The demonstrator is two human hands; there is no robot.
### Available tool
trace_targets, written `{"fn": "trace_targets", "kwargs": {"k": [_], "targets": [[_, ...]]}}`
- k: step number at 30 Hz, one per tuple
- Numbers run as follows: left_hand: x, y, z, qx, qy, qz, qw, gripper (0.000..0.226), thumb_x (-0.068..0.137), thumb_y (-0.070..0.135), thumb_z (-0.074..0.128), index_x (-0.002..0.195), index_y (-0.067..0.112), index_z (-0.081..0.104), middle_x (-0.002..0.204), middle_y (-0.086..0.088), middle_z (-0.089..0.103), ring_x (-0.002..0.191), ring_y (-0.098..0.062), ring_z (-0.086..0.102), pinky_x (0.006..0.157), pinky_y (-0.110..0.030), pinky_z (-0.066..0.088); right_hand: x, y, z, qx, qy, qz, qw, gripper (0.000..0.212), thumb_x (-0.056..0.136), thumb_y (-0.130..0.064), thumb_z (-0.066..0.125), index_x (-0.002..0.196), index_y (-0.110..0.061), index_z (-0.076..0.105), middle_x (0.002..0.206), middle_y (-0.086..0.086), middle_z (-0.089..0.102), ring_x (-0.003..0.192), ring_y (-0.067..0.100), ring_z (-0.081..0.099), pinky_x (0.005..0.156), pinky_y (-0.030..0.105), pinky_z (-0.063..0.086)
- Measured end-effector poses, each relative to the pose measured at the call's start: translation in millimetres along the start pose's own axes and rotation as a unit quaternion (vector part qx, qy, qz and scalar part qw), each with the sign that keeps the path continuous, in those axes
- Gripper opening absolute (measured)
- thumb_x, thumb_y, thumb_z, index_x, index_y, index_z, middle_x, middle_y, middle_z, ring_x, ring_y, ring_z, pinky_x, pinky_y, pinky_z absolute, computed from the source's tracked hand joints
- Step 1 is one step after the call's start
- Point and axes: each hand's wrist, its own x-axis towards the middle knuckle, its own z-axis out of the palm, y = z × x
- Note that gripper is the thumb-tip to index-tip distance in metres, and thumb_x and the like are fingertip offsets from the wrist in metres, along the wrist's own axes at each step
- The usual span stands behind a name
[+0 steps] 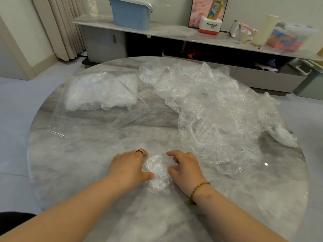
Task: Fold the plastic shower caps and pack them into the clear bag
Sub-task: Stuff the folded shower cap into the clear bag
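- Now my left hand and right hand pinch a crumpled cap from both sides, at 6 o'clock on the surface.
- Loose caps pile at 2 o'clock; the bag lies at 10 o'clock.

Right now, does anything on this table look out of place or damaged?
Nothing looks damaged or spilled. The only untidy thing is the loose pile of shower caps sprawling over the right side of the table, one reaching close to the rim. The left hand and right hand grip a folded cap.
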Motion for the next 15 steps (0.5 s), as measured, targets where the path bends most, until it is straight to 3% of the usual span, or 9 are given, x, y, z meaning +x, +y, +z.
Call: {"fn": "trace_targets", "kwargs": {"k": [2, 4, 6, 7, 10, 12, 14, 15], "targets": [[0.1, 2.0, -0.7, 0.005, -0.016, -0.004, 1.000, 0.052, 0.082, 0.051, 0.058, 0.125, 0.024, 0.043, 0.121, 0.008, 0.054, 0.116, -0.013, 0.048, 0.090, -0.023, 0.031, -0.5, -2.4, 1.1, 0.023, 0.000, 0.005, 1.000, 0.040, 0.089, -0.010, 0.049, 0.128, -0.022, 0.049, 0.080, -0.025, 0.030, 0.100, 0.007, 0.036, 0.094, 0.012, 0.027], [0.2, 4.3, -1.5, -0.011, -0.020, 0.009, 1.000, 0.027, 0.081, 0.047, 0.061, 0.096, 0.025, 0.052, 0.101, 0.007, 0.056, 0.105, -0.015, 0.051, 0.081, -0.024, 0.031, -1.8, -3.5, 0.8, 0.071, 0.010, -0.002, 0.997, 0.039, 0.087, -0.005, 0.051, 0.123, -0.021, 0.052, 0.082, -0.022, 0.034, 0.092, 0.004, 0.035, 0.084, 0.002, 0.027], [0.3, 3.7, -4.1, -0.067, -0.027, 0.011, 0.997, 0.032, 0.080, 0.039, 0.065, 0.067, 0.022, 0.042, 0.076, 0.007, 0.046, 0.083, -0.015, 0.048, 0.066, -0.022, 0.030, -3.4, -8.4, -3.2, 0.129, 0.014, -0.018, 0.991, 0.042, 0.084, -0.003, 0.055, 0.116, -0.029, 0.048, 0.087, -0.019, 0.036, 0.088, -0.001, 0.038, 0.078, -0.003, 0.028], [1.3, 2.0, -4.5, -0.122, -0.029, 0.007, 0.992, 0.035, 0.079, 0.034, 0.067, 0.064, 0.018, 0.040, 0.070, 0.006, 0.043, 0.073, -0.013, 0.046, 0.059, -0.020, 0.030, -4.4, -10.9, -5.6, 0.160, 0.014, -0.022, 0.987, 0.046, 0.082, -0.006, 0.060, 0.113, -0.035, 0.042, 0.094, -0.020, 0.035, 0.091, -0.004, 0.039, 0.078, -0.005, 0.027], [-1.3, 1.8, -14.8, -0.338, -0.018, -0.022, 0.941, 0.027, 0.079, 0.013, 0.069, 0.065, 0.015, 0.046, 0.061, 0.003, 0.049, 0.050, -0.003, 0.046, 0.048, -0.012, 0.036, -6.3, -17.5, -18.6, 0.232, -0.003, 0.006, 0.973, 0.082, 0.075, -0.023, 0.076, 0.136, -0.031, 0.021, 0.125, -0.022, 0.024, 0.119, -0.008, 0.027, 0.089, -0.008, 0.018], [-5.7, 2.9, -23.3, -0.418, -0.018, -0.029, 0.908, 0.020, 0.079, 0.006, 0.068, 0.074, 0.015, 0.051, 0.065, 0.001, 0.056, 0.051, -0.006, 0.052, 0.047, -0.015, 0.043, -6.8, -19.1, -29.2, 0.297, -0.023, 0.047, 0.953, 0.098, 0.069, -0.028, 0.079, 0.144, -0.025, 0.016, 0.131, -0.019, 0.023, 0.128, -0.003, 0.022, 0.103, 0.008, 0.022], [-10.6, 1.5, -29.2, -0.427, -0.020, -0.023, 0.904, 0.020, 0.078, 0.006, 0.070, 0.081, 0.017, 0.053, 0.069, 0.002, 0.059, 0.049, -0.003, 0.053, 0.046, -0.015, 0.044, -7.4, -20.3, -38.4, 0.359, -0.056, 0.083, 0.928, 0.090, 0.066, -0.029, 0.080, 0.140, -0.025, 0.028, 0.128, -0.017, 0.036, 0.125, 0.005, 0.037, 0.104, 0.026, 0.037], [-13.5, 0.5, -32.8, -0.424, -0.024, -0.015, 0.905, 0.021, 0.077, 0.006, 0.071, 0.085, 0.017, 0.054, 0.069, 0.002, 0.060, 0.047, 0.000, 0.052, 0.045, -0.015, 0.043, -7.1, -20.7, -41.5, 0.386, -0.072, 0.096, 0.915, 0.073, 0.069, -0.022, 0.078, 0.132, -0.023, 0.039, 0.125, -0.011, 0.046, 0.114, 0.009, 0.049, 0.094, 0.028, 0.046]]}}
